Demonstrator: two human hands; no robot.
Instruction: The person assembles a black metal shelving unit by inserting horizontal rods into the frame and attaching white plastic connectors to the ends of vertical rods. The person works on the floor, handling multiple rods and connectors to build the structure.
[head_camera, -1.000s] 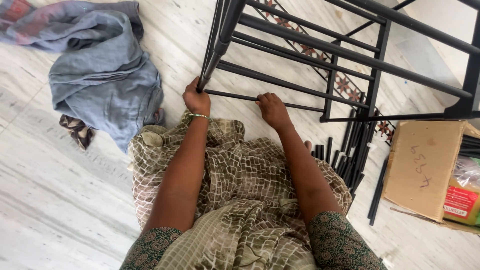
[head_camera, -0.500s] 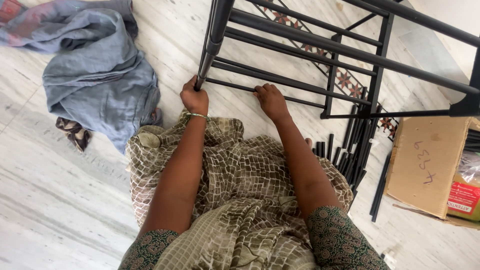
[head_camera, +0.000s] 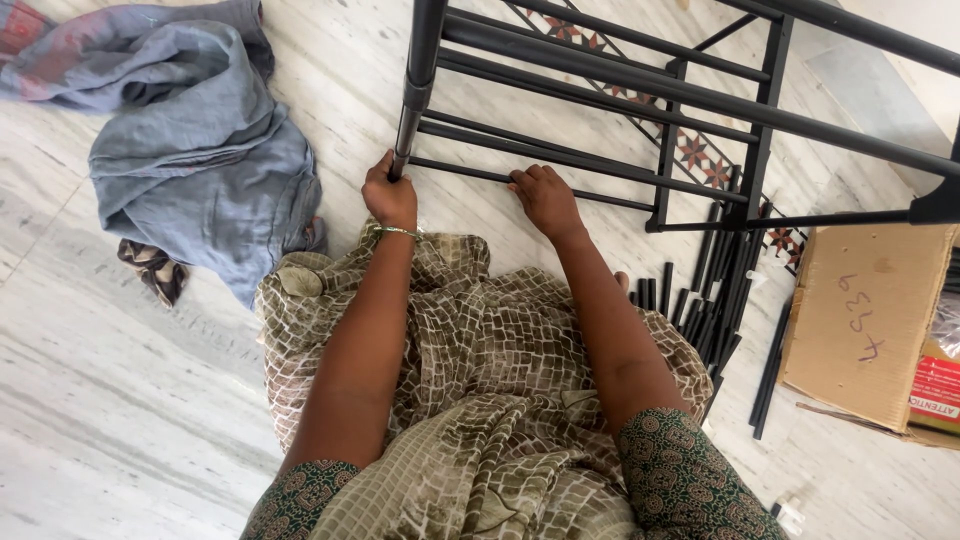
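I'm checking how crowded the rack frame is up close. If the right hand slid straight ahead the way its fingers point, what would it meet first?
The right hand already rests on the lowest thin black rod. Straight ahead, it would probably meet the next black bar of the metal rack first, though depth is hard to judge.

head cam | looks steeply down | close over lap, floor (head_camera: 120, 400) | single view

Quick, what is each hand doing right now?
Left hand: closed around the black rack post.
Right hand: resting on a thin black rail; its grip cannot be told.
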